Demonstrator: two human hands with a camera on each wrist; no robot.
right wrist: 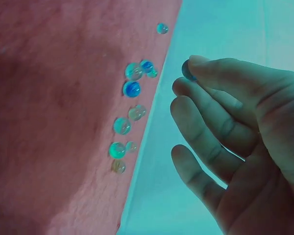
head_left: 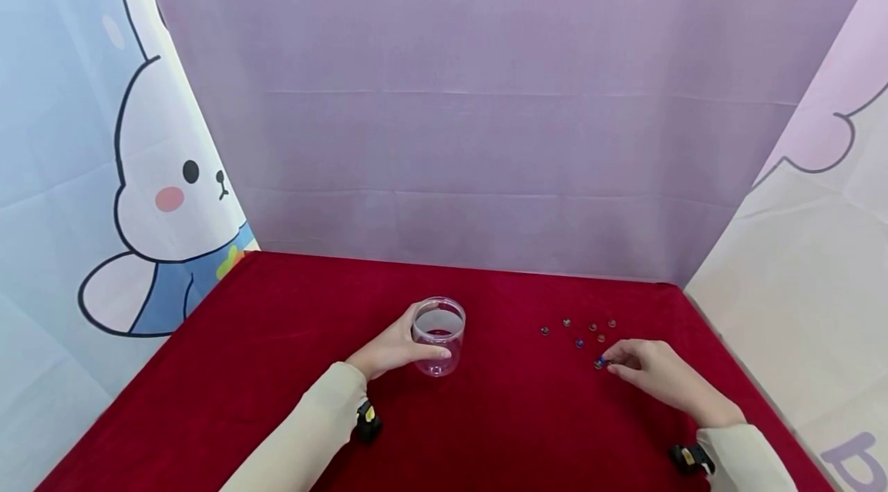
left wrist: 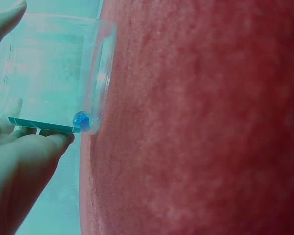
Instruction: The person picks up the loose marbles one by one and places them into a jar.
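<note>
Head hides the marble [left wrist: 82,120] inside left hand's [head_left: 391,348] gripped cup [head_left: 448,331]; right hand [head_left: 657,373] pinches another [right wrist: 186,70].

You are wearing long sleeves in plain cream: the left sleeve [head_left: 305,422] and the right sleeve [head_left: 749,457] match, each reaching down to about the wrist, with soft creases in the cloth. At your left wrist sits a small, blocky black device [head_left: 370,430] with a bright yellow patch [head_left: 370,414] on it. Your right wrist carries a second black device [head_left: 681,461], also marked in yellow. Your left hand [head_left: 397,347] and right hand [head_left: 655,372] are bare.
</note>
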